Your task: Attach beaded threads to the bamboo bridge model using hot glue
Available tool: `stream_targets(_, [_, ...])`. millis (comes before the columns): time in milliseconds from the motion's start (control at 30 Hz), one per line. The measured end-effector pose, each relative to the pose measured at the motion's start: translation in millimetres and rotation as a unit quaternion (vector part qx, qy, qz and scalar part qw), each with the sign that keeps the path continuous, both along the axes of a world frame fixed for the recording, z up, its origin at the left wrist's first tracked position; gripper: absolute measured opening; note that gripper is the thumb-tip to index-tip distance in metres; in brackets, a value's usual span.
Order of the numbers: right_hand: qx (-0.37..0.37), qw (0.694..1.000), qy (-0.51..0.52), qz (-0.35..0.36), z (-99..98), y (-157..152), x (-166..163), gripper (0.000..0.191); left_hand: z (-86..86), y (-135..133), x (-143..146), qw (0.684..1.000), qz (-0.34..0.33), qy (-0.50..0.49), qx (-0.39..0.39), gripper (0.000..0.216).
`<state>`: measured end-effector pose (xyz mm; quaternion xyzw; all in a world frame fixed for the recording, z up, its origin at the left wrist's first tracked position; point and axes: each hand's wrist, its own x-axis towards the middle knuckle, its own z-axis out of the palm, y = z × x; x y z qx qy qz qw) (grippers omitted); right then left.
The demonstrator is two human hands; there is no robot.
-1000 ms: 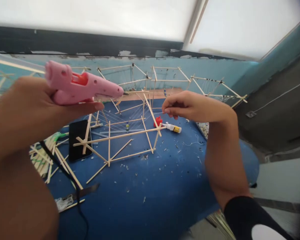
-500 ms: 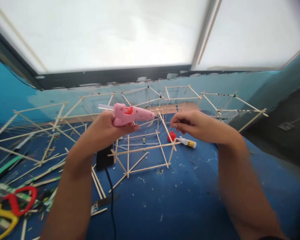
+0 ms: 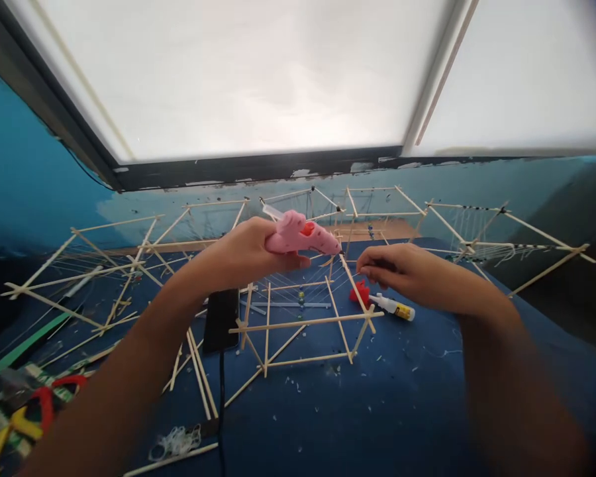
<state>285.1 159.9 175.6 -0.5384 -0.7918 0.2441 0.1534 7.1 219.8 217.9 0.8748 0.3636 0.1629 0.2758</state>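
My left hand (image 3: 243, 255) is closed around a pink hot glue gun (image 3: 302, 236), held level with its nozzle pointing right over a frame of thin wooden sticks (image 3: 302, 324). My right hand (image 3: 402, 273) hovers just right of the nozzle, fingers pinched together at a slanted stick of the frame. What the fingertips pinch is too small to make out. Below the right hand lie a red cap (image 3: 360, 291) and a small white glue bottle (image 3: 395, 307) on the blue table (image 3: 367, 417).
More stick frames (image 3: 104, 265) stand along the back wall and to the left. A black phone (image 3: 221, 320) lies by the frame, a black cord (image 3: 222, 411) runs toward me. Red and yellow scissors handles (image 3: 24, 411) and loose sticks lie at the left. Chips litter the table.
The view has tilted up and pulled back. My left hand with the glue gun has moved forward and right, close to my right hand above the frame.
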Motion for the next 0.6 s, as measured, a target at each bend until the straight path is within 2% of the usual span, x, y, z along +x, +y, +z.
stream_targets(233, [0.045, 0.999, -0.023, 0.008, -4.1, 2, 6, 0.030, 6.1, 13, 10, 0.997, 0.008, 0.076, 0.007, 0.022])
stream_targets(400, [0.047, 0.998, -0.028, 0.010, -4.8, 1, 9, 0.032, 3.4, 13, 9, 0.998, 0.006, 0.058, 0.009, 0.024])
stream_targets(600, [0.044, 0.998, -0.036, 0.004, -4.9, 1, 10, 0.031, -0.3, 11, 8, 1.000, -0.010, 0.013, 0.010, 0.017])
